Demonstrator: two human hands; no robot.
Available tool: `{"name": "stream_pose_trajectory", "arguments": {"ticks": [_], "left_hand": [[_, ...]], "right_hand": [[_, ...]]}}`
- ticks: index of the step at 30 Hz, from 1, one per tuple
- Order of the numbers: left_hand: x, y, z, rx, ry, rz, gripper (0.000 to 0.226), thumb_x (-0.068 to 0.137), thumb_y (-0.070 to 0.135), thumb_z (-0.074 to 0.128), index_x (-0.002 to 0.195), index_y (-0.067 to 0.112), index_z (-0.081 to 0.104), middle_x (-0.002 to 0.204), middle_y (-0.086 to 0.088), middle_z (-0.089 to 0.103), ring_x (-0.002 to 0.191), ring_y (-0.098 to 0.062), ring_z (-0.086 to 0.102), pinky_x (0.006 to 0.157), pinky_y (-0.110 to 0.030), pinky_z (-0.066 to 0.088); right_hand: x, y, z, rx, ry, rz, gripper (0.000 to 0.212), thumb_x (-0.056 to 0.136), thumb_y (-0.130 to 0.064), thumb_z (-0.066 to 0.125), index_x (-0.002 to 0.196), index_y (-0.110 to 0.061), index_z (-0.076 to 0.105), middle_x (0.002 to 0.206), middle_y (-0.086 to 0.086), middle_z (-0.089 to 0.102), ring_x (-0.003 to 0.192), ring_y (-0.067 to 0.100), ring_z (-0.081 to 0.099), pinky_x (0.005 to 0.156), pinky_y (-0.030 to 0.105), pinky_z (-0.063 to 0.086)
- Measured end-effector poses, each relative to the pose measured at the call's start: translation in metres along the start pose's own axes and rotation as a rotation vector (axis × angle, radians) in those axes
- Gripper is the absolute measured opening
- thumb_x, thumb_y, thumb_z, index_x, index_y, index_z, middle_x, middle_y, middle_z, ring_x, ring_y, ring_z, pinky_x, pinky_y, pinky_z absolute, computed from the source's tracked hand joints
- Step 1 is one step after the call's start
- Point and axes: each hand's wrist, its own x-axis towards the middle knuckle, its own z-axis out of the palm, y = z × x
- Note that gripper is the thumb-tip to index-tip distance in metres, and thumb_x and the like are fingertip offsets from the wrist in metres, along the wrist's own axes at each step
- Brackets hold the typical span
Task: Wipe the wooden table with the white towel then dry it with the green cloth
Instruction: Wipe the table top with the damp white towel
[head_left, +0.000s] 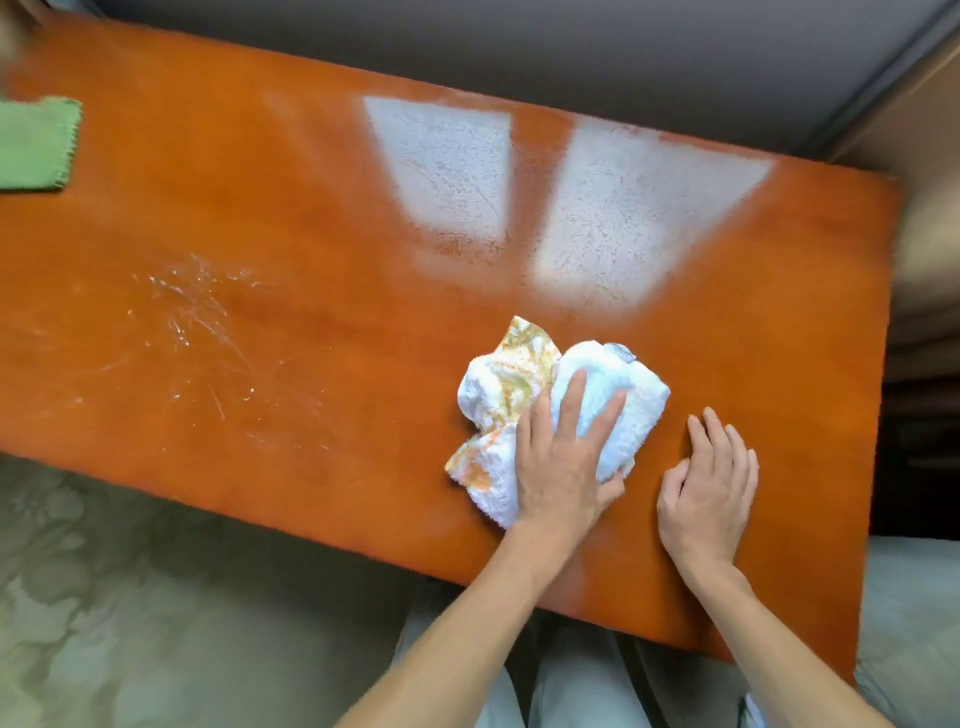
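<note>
The white towel (613, 395), bunched up and stained orange-yellow on its left folds, lies on the orange-brown wooden table (270, 187) near the front right. My left hand (563, 462) presses down on it, fingers spread over the top and thumb hooked at its near edge. Just to the right, my right hand (709, 493) rests flat on the bare wood with its fingers apart, holding nothing. The green cloth (36, 143) lies folded at the far left edge of the table, away from both hands.
Wet streaks and droplets (192, 322) glisten on the left half of the table. Bright window reflections (623, 218) fall across the far right part. A patterned floor (104, 597) lies below the front edge, and my knees sit under the table.
</note>
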Motion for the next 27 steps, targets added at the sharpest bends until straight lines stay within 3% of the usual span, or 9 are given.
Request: {"name": "stream_pose_trajectory", "arguments": {"ticks": [5,11,14,23,27], "left_hand": [[-0.06,-0.047,-0.004,-0.006,0.044,-0.085,0.1,0.063,0.06,0.083,0.151,0.044,0.037,0.161,-0.002,0.034,0.137,-0.036,0.044,0.111,-0.056,0.04],[-0.084,-0.131,-0.025,-0.038,0.229,-0.234,0.081,0.075,0.063,0.073,0.148,0.041,0.046,0.158,-0.003,0.042,0.135,-0.038,0.048,0.104,-0.06,0.043],[-0.078,-0.175,-0.044,-0.029,0.324,-0.284,0.072,0.078,0.062,0.07,0.143,0.037,0.052,0.155,-0.005,0.046,0.131,-0.039,0.05,0.102,-0.06,0.043],[-0.015,-0.36,-0.122,0.052,0.438,-0.58,0.078,0.073,0.062,0.063,0.143,0.031,0.053,0.155,-0.005,0.044,0.128,-0.038,0.049,0.105,-0.051,0.039],[0.048,-0.39,-0.148,0.056,0.424,-0.743,0.081,0.071,0.064,0.056,0.146,0.036,0.046,0.158,-0.003,0.038,0.127,-0.039,0.047,0.106,-0.052,0.037]], "right_hand": [[0.004,-0.031,-0.006,-0.001,0.007,0.021,0.05,0.096,-0.026,0.037,0.144,-0.011,0.043,0.155,0.012,0.039,0.144,0.034,0.032,0.122,0.058,0.018],[0.016,-0.148,0.022,0.007,-0.103,-0.355,0.051,0.099,-0.028,0.037,0.149,-0.019,0.04,0.16,0.006,0.034,0.148,0.029,0.028,0.123,0.05,0.011],[0.022,-0.205,0.043,0.002,-0.169,-0.438,0.053,0.099,-0.031,0.034,0.151,-0.022,0.039,0.162,0.004,0.032,0.149,0.03,0.028,0.122,0.054,0.017],[0.027,-0.242,0.066,-0.091,-0.079,-0.367,0.053,0.095,-0.03,0.042,0.148,-0.024,0.047,0.16,0.002,0.036,0.145,0.035,0.034,0.12,0.061,0.017],[0.028,-0.245,0.068,-0.097,-0.066,-0.371,0.054,0.093,-0.028,0.046,0.147,-0.023,0.048,0.159,0.004,0.039,0.144,0.036,0.036,0.118,0.063,0.019]]}}
